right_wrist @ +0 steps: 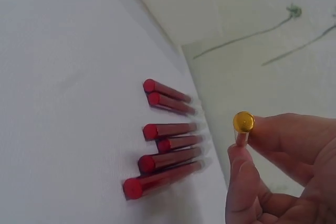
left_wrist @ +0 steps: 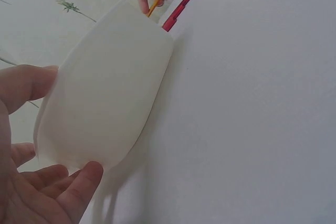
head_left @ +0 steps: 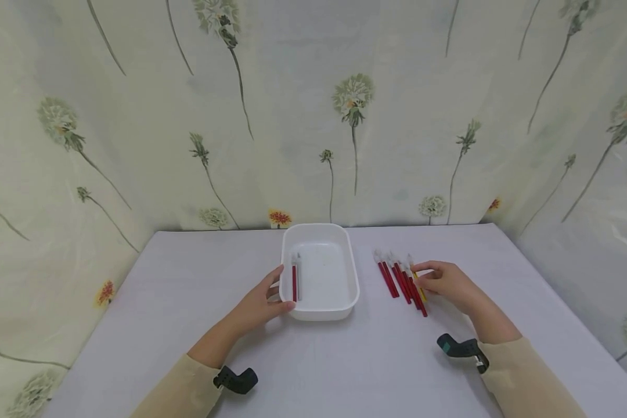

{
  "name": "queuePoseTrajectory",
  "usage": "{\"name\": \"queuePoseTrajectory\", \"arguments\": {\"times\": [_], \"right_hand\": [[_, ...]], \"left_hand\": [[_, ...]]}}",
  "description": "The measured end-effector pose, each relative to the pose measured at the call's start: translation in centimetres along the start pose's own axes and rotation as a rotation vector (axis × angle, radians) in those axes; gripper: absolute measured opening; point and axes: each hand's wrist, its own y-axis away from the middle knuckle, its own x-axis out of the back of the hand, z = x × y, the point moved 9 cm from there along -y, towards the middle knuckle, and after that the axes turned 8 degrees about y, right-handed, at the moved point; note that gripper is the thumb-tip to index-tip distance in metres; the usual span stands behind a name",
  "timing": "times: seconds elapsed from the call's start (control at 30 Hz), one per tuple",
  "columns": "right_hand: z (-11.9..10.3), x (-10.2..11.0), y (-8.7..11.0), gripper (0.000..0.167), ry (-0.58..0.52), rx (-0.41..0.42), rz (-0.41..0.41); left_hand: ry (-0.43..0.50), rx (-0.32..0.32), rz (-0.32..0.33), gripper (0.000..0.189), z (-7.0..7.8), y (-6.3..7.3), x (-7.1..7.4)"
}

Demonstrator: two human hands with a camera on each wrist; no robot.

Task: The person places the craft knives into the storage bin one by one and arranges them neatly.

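At the middle of the table, my left hand (head_left: 261, 302) holds a white plastic tray (head_left: 326, 284) by its left side, thumb at the near corner. Inside the tray, along its left wall, lie a red pen-shaped tool (head_left: 294, 284) and a silver one (head_left: 300, 284), both with clear tips. To the right of the tray, my right hand (head_left: 446, 283) pinches a slim yellow pen-shaped tool (right_wrist: 243, 122) between thumb and fingers. The yellow end faces the camera in the right wrist view. Beside this hand lie several red pen-shaped tools (right_wrist: 168, 177) with clear tips.
A white-covered table (head_left: 376, 366) carries the tray and tools. A curtain with dandelion prints (head_left: 292, 116) hangs behind its far edge and at both sides. Dark cameras are strapped on both wrists, over light sleeves (head_left: 528, 377).
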Motion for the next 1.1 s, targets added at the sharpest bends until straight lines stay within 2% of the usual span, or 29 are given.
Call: {"name": "queuePoseTrajectory", "arguments": {"times": [0.3,0.73,0.87,1.1], "right_hand": [[-2.4,-0.5,0.3,0.050,-0.042,0.038,-0.009],[-6.0,-1.7,0.9,0.048,-0.074,0.030,-0.028],[-7.1,-2.1,0.7,0.048,-0.071,0.028,-0.043],[-9.5,-2.9,0.1,0.046,-0.142,0.037,-0.069]], "left_hand": [[-0.002,0.007,0.004,0.094,-0.1,0.1,0.2],[-0.011,0.005,-0.007,0.095,-0.2,-0.2,-0.1],[0.000,0.009,-0.009,0.095,-0.2,-0.1,-0.1],[0.006,0.008,-0.013,0.094,-0.1,-0.1,0.0]]}}
